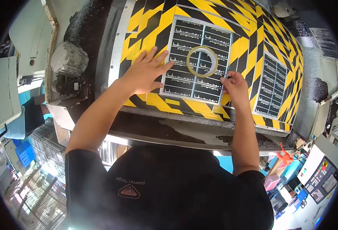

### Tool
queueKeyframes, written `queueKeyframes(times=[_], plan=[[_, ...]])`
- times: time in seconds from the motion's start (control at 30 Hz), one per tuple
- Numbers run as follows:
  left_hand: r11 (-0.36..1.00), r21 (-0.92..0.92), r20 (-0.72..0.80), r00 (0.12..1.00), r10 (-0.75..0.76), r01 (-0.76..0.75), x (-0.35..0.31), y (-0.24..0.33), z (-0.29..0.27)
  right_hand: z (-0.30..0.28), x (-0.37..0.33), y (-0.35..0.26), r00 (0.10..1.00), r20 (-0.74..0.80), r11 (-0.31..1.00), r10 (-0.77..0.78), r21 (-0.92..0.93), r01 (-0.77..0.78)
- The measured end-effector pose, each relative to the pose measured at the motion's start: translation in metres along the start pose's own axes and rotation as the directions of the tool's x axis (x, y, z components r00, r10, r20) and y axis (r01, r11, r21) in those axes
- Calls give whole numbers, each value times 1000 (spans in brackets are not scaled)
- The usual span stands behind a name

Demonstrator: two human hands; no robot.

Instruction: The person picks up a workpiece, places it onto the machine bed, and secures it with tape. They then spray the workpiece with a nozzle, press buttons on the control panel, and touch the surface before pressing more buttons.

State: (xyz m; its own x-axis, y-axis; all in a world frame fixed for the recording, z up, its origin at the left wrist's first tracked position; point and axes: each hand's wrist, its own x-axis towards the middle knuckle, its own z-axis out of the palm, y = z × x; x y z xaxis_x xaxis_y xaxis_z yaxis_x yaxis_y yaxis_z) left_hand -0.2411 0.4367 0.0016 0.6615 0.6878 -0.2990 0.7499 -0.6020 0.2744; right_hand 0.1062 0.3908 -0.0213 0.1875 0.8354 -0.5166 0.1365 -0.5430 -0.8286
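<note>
A pale-framed sheet (181, 41) with two columns of black rectangles lies on a bed covered in yellow-and-black striped tape (143, 23). On top of it sits a roll of yellowish tape (215, 63), lying flat. My left hand (148, 73) rests with spread fingers across the sheet's left edge and the striped surface beside it. At the lower right edge of the sheet, the fingers of my right hand (236, 87) are bent and pinched together. Whether they grip the edge or something thin there is hidden.
A similar black-patterned sheet (270, 86) lies to the right. Left of the bed is a dirty grey block (69, 59). A metal ledge (165, 140) runs between me and the bed. A machine control panel (322, 180) is at lower right, a blue crate (25, 152) at lower left.
</note>
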Motion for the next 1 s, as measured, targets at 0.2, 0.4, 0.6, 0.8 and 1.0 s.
queueKeyframes(times=[0.2,0.4,0.6,0.8,1.0], plan=[[1000,16,21,1000,-12,11,3,1,2,0,2,-1,1000,-13,1000,20,1,-20],[1000,27,26,1000,-8,8,4,1,2,-3,6,4,1000,-10,1000,17,11,-17],[1000,-1,33,999,-26,26,4,1,3,-1,4,0,1000,-20,1000,23,19,-22],[1000,6,24,999,-21,21,5,1,3,-1,4,-1,999,-25,999,29,27,-29],[999,22,37,999,-37,36,5,4,2,0,2,-3,999,-22,1000,23,22,-22]])
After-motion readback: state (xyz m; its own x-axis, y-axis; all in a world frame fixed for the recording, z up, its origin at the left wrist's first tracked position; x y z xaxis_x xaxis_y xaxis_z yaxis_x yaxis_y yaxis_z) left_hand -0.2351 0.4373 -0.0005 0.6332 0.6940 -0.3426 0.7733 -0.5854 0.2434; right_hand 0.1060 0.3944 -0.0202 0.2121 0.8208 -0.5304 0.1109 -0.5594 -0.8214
